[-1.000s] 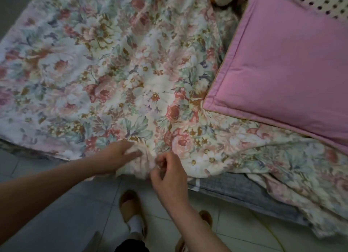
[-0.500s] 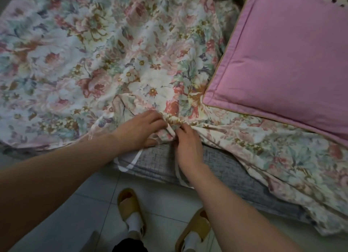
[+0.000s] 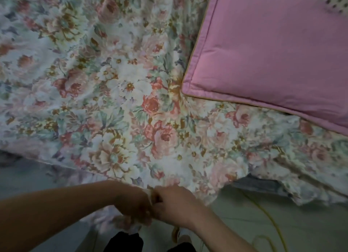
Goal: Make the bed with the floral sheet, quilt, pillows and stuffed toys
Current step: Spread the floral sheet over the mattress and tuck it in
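The sheet (image 3: 131,101) spreads away beyond your fingers (image 3: 158,199), the pillow (image 3: 273,54) lying up right of them. Your left hand (image 3: 134,204) and right hand (image 3: 174,204) meet, fingers curled, pinching its near edge; pull evenly, keeping it flat.

Reads as matt, creased printed cloth on the floral sheet (image 3: 131,101); smooth pink fabric on the pillow (image 3: 273,63); smooth floor tiles (image 3: 244,225).

The left hand (image 3: 135,204) and right hand (image 3: 173,206) have dropped below the bed edge, pulling the sheet (image 3: 122,101) down with them — its hem, bunched up a moment ago, now covers most of the grey mattress (image 3: 252,184).
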The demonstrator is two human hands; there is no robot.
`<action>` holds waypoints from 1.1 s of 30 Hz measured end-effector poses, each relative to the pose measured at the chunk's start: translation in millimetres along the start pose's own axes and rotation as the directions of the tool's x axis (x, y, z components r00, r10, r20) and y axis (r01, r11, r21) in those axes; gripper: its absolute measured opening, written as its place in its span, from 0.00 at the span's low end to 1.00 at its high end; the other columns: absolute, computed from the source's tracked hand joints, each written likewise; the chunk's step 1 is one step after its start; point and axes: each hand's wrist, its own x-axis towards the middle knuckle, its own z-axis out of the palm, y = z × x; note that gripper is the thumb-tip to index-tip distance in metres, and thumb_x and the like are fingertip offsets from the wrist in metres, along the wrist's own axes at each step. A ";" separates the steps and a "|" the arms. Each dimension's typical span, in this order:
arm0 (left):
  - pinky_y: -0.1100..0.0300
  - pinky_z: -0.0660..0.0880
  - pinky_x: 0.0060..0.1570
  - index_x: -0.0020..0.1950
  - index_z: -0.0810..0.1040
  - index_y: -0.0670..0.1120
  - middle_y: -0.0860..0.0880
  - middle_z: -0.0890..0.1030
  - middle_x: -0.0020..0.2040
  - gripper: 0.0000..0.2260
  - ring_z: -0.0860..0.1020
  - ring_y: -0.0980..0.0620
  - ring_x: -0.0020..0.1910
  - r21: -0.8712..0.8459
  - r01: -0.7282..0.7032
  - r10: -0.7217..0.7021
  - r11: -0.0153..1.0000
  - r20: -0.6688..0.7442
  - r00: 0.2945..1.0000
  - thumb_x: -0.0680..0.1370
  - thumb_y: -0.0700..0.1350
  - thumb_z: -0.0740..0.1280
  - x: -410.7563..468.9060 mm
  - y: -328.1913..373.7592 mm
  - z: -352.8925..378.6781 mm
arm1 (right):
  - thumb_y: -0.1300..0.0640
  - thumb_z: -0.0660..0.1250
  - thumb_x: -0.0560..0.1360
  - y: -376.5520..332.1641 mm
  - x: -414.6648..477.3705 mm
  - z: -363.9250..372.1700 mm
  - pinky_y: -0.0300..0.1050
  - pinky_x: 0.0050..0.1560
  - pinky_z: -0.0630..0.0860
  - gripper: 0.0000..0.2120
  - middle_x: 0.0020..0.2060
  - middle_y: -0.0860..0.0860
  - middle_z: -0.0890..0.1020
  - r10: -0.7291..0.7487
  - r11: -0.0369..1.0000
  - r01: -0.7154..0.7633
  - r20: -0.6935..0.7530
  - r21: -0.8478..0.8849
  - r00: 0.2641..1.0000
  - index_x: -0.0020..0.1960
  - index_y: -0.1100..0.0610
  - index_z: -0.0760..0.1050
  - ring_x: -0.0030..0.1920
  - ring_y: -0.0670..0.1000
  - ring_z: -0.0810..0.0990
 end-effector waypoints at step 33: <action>0.62 0.68 0.38 0.37 0.72 0.46 0.57 0.73 0.31 0.14 0.70 0.60 0.31 -0.169 -0.324 0.129 0.931 -0.677 0.725 0.83 0.48 0.61 44.5 132.4 -75.7 | 0.39 0.61 0.78 113.5 -45.3 -30.6 0.51 0.37 0.77 0.24 0.45 0.58 0.81 0.586 -0.694 0.424 0.113 0.582 0.803 0.56 0.61 0.75 0.43 0.58 0.80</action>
